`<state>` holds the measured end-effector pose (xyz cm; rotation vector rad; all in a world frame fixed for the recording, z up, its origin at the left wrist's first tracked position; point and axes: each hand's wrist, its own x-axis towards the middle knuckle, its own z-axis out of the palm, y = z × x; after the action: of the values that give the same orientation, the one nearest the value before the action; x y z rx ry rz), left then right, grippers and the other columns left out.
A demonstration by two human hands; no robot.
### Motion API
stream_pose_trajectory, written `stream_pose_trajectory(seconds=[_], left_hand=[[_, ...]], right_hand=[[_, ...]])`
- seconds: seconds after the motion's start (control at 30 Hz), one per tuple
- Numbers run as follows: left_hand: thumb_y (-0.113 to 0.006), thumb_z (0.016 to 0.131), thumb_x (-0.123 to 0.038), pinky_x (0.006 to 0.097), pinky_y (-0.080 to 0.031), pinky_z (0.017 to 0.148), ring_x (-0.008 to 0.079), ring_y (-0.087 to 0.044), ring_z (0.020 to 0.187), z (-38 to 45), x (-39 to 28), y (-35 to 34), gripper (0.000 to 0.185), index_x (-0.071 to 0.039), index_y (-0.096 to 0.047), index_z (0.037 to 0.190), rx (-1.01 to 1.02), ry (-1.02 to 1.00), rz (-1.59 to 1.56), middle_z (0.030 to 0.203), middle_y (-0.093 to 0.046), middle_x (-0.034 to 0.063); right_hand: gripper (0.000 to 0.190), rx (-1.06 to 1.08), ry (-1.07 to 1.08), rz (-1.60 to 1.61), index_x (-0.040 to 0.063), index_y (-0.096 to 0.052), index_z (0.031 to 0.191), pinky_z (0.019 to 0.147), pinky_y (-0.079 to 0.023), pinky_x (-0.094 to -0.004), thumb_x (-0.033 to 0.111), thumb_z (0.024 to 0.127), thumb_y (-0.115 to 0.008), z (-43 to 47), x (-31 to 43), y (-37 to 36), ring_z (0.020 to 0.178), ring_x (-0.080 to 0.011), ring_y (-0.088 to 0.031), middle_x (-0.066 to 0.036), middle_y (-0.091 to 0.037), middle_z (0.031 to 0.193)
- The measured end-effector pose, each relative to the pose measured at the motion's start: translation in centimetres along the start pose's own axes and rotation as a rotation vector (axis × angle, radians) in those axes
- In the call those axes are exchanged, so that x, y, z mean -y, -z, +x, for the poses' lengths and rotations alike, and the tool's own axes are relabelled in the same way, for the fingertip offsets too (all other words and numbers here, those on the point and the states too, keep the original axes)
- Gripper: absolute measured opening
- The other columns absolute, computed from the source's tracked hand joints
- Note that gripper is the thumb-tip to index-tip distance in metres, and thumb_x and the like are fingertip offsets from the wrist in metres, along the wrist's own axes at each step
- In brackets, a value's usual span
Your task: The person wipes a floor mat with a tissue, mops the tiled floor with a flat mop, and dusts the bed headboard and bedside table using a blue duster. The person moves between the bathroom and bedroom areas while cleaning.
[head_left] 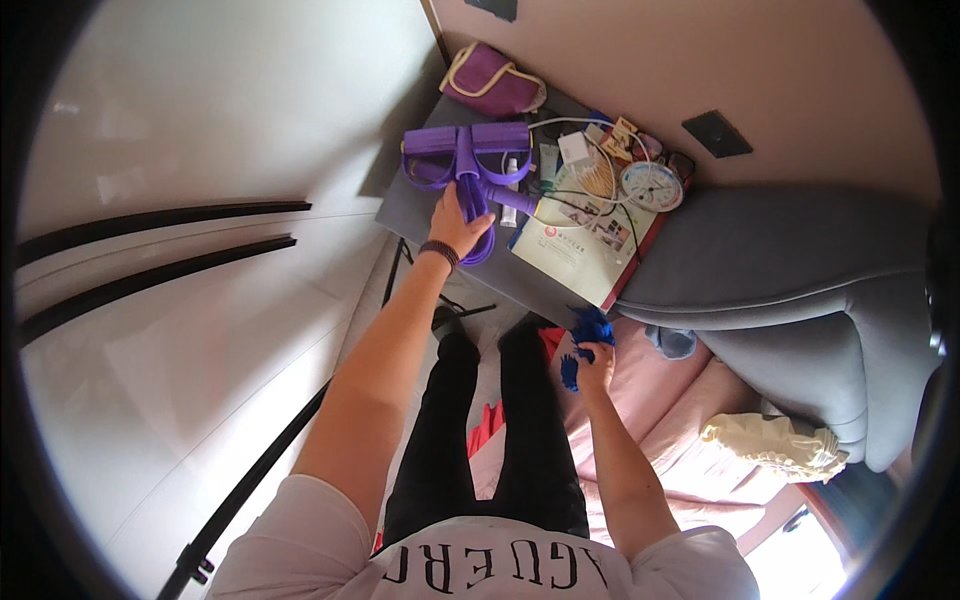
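Observation:
My left hand point(454, 226), with a dark beaded bracelet at the wrist, grips the looped tubes of a purple pedal resistance band point(469, 157). Its foam foot bars lie towards the wall, over the grey tabletop point(409, 202). My right hand point(598, 367) is lower and to the right, by the table's near corner. Its fingers are closed on a blue fringed duster or cloth point(591, 330); the exact kind is unclear. A white tube point(510, 196) and a printed booklet point(562, 251) lie to the right of the purple band.
On the table are a purple pouch point(487, 79), a white charger point(575, 148) with cables, a round dial gauge point(651, 187) and glasses point(681, 165). A grey padded headboard point(772, 247) borders a pink-covered bed point(660, 382). A black pole point(255, 465) stands left.

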<state>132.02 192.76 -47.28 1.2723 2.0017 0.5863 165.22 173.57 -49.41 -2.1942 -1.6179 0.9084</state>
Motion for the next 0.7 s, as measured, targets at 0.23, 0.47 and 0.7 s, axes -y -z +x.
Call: stream_pose_trajectory(seconds=[0.23,0.47,0.7], left_hand=[[-0.071,0.074,-0.025,0.0433,-0.037,0.101,0.0396,-0.043,0.12,-11.1,2.6,1.0,0.077,0.005,-0.031,0.133,0.0,0.065,-0.038,0.129,-0.042,0.0283],[-0.04,0.09,-0.058,0.0454,-0.034,0.101,0.0278,-0.048,0.118,-21.7,-8.7,8.5,0.07,-0.009,-0.033,0.139,0.616,0.617,-1.244,0.14,-0.039,0.0129],[-0.034,0.092,-0.057,0.0424,-0.039,0.098,0.0272,-0.05,0.117,-23.9,-16.8,17.7,0.064,-0.009,-0.042,0.133,0.899,0.358,-1.78,0.127,-0.053,0.0122]], right_hand=[[0.033,0.343,-0.613,1.177,0.003,-0.061,0.106,0.085,-0.049,-0.0417,0.002,0.074,-0.054,-2.8,2.9,4.1,0.091,-0.0308,-0.061,-0.014,-0.063,0.103],[0.048,0.891,-0.647,1.913,-0.002,-0.05,0.122,0.085,-0.05,-0.0433,0.024,0.081,-0.05,-6.9,18.5,14.0,0.093,-0.0313,-0.061,-0.018,-0.061,0.106],[0.053,1.019,-0.557,2.052,-0.004,-0.046,0.126,0.077,-0.049,-0.0394,0.028,0.083,-0.048,-8.9,26.2,16.9,0.082,-0.0308,-0.058,-0.02,-0.059,0.107]])
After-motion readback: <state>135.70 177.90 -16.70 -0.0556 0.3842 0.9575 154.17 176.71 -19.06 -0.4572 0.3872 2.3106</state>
